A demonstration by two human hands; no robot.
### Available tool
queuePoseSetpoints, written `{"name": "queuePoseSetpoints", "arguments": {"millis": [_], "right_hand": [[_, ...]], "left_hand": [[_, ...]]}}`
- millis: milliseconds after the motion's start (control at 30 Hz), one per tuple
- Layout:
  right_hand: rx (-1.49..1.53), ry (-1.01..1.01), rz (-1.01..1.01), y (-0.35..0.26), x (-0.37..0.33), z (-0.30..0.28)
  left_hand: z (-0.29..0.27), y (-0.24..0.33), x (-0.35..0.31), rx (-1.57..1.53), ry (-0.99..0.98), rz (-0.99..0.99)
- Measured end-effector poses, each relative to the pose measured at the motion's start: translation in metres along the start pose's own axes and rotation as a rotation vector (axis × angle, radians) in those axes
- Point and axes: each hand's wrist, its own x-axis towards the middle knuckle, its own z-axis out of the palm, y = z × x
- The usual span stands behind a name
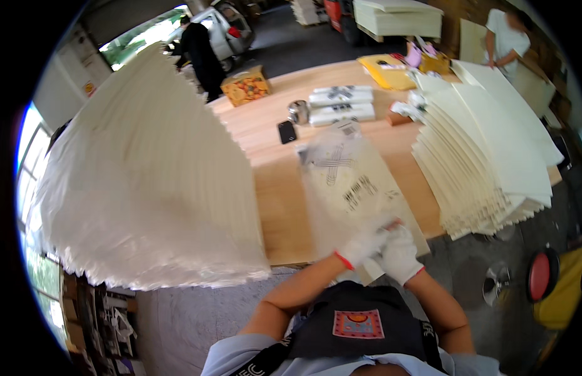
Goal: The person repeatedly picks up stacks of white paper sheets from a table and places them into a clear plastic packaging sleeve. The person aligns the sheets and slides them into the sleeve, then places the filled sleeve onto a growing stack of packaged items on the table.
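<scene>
A clear printed plastic bag (335, 166) lies over a cream flat sheet (400, 210) in front of me on the table. Both hands wear white knit gloves with red cuffs and meet at the bag's near end. My left hand (361, 246) is closed on the plastic there, its fingers slightly blurred. Right beside it, my right hand (401, 255) is curled at the same end of the bag. A small orange-red bit shows at the fingertips; what it is I cannot make out. Below the hands a pale corner sticks out past the table edge.
A tall wrapped stack of cream sheets (153, 169) stands left; fanned sheets (466, 156) lie right. Beyond the bag are a phone (286, 132), a metal tin (298, 112), white plastic rolls (342, 105) and a fruit-printed box (246, 86). Two people (201, 53) (506, 41) stand farther off.
</scene>
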Motion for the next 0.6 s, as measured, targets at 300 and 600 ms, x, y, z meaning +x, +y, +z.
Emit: {"name": "queuePoseSetpoints", "arguments": {"millis": [300,600], "right_hand": [[0.014,-0.251,0.586,0.072,-0.011,0.045],[-0.105,-0.225,0.209,0.016,-0.061,0.004]], "left_hand": [[0.02,-0.073,-0.069,0.761,0.206,0.342],[-0.037,-0.112,-0.147,-0.005,0.901,-0.391]]}}
